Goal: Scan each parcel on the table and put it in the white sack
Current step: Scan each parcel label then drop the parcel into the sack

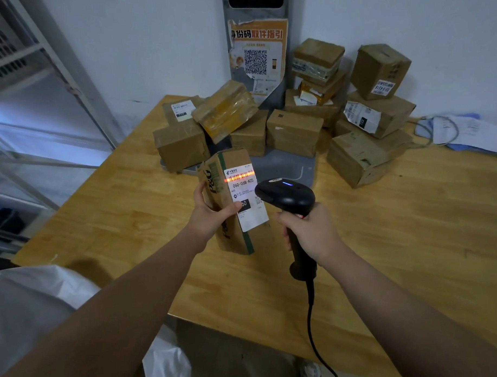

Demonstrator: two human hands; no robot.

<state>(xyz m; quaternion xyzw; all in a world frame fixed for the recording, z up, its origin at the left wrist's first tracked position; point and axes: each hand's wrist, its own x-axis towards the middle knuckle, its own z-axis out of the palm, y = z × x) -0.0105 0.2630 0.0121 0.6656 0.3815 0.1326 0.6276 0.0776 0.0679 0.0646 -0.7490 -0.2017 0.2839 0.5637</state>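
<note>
Parcel (pixel 235 239) shown raised above the table (pixel 398 239), long axis near upright, gripped about its middle by the left hand (pixel 211 217), thumb laid on the label (pixel 252 216). The scanner (pixel 287 195) is clasped by its handle in the right hand (pixel 310 231), a red line cast across the barcode (pixel 240 176). The white sack (pixel 28 303) is seen low and left, beside the left arm; its mouth is possibly out of view. The left hand is judged nearer.
</note>
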